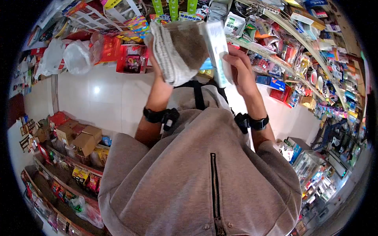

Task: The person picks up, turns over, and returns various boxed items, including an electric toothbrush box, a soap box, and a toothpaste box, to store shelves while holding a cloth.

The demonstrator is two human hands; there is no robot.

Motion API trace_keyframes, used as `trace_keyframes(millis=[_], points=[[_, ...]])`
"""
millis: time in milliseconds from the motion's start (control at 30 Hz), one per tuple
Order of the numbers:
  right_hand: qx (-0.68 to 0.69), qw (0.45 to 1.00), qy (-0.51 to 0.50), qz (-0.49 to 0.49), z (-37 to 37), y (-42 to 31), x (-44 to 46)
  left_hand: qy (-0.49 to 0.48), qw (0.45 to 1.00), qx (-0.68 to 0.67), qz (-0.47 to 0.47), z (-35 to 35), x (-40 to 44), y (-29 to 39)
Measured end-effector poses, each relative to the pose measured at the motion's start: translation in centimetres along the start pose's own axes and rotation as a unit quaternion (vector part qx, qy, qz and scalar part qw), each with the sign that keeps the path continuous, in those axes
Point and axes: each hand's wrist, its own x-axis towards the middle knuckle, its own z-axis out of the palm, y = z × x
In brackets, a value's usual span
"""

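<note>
The cloth (171, 53) looks rough, the floor (108, 104) glossy.

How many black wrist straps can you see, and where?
2: the left strap sits just behind the left hand, which holds folded cloth; the right strap sits just behind the right hand, which holds a white pack. More could be hidden.

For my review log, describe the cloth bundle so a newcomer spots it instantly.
Beyond the person's grey zippered sweatshirt, the left hand holds a folded bundle of brown and whitish cloth. Its stacked layers set it apart from the slim white box in the right hand.
</note>
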Motion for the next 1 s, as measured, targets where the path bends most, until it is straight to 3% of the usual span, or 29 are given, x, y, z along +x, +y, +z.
trace_keyframes(millis=[33,67,133,200,267,333,400,467,500,600,733,867,933,1000], points=[[-0.131,0.991,-0.002,-0.001,0.1,-2.1,-0.8,0.026,0.999,-0.001,0.019,-1.3,0.8,0.5],[-0.233,0.969,-0.056,-0.069,-1.7,-0.5,0.2,0.028,1.000,0.000,0.015,-2.5,0.8,0.6],[-0.356,0.919,-0.139,-0.096,-2.7,-1.6,0.7,-0.019,0.998,-0.010,-0.052,-1.9,0.5,1.3],[-0.418,0.879,-0.204,-0.106,-3.0,-1.2,1.4,0.060,0.983,0.176,-0.010,-1.5,0.3,0.6],[-0.469,0.833,-0.261,-0.133,-1.9,-2.5,2.0,0.102,0.974,0.171,-0.107,0.6,-1.3,-0.6],[-0.478,0.828,-0.277,-0.095,-1.4,-3.8,2.4,0.081,0.968,0.225,-0.075,0.1,-1.3,-2.0],[-0.487,0.820,-0.296,-0.057,-1.2,-3.6,2.3,0.075,0.982,0.148,-0.087,-1.6,-1.2,-2.5],[-0.484,0.851,-0.203,0.007,-1.3,-2.7,2.0,0.067,0.984,0.146,-0.079,-2.3,-1.1,-2.6],[-0.463,0.859,-0.217,0.026,-1.0,-3.2,1.7,0.062,0.986,0.141,-0.067,-2.3,-1.3,-2.8],[-0.447,0.870,-0.209,0.007,-1.1,-2.0,1.8,0.052,0.967,0.249,-0.014,-1.8,-1.8,-2.4],[-0.469,0.844,-0.253,0.057,-0.8,-3.1,1.8,0.052,0.968,0.247,-0.017,-1.2,-2.4,-2.1],[-0.433,0.853,-0.280,0.077,-1.5,-1.6,2.2,-0.020,0.948,0.313,0.049,-3.9,-2.2,-2.5],[-0.436,0.854,-0.270,0.092,-1.5,-1.4,1.9,-0.048,0.909,0.403,0.096,-4.4,-2.3,-2.5],[-0.418,0.856,-0.291,0.093,-1.6,-1.3,1.9,-0.045,0.910,0.403,0.085,-5.2,-2.1,-2.7]])
